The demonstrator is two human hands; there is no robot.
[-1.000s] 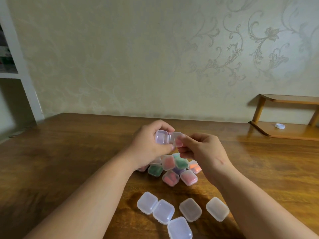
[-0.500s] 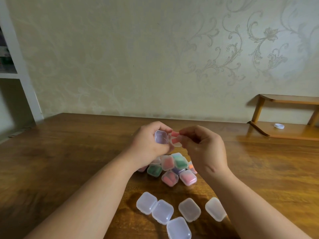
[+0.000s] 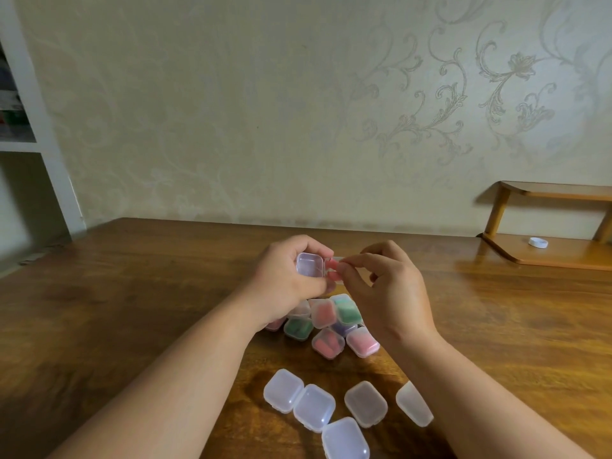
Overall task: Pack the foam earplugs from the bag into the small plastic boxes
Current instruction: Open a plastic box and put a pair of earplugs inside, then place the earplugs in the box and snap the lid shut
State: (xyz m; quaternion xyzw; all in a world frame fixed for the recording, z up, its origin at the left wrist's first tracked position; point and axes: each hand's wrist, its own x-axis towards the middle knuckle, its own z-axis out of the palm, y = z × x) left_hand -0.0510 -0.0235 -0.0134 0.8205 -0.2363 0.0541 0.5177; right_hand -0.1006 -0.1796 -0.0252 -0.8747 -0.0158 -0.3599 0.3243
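My left hand (image 3: 284, 279) grips a small clear plastic box (image 3: 309, 265), lid swung open toward me, above the wooden table (image 3: 132, 293). My right hand (image 3: 387, 286) pinches pink foam earplugs (image 3: 333, 270) at the box's open half. Under my hands lies a heap of closed boxes filled with pink and green earplugs (image 3: 326, 321). Nearer to me lie several empty closed clear boxes (image 3: 313, 405). No bag is in view.
A low wooden shelf (image 3: 546, 250) stands on the table at the far right with a white cap (image 3: 537, 242) on it. A white bookcase (image 3: 33, 144) stands at the left wall. The wall runs along the table's far edge.
My right fingers have shifted from beside the open box to its top edge, pushing the pink earplugs in. The left hand has kept its hold on the box.
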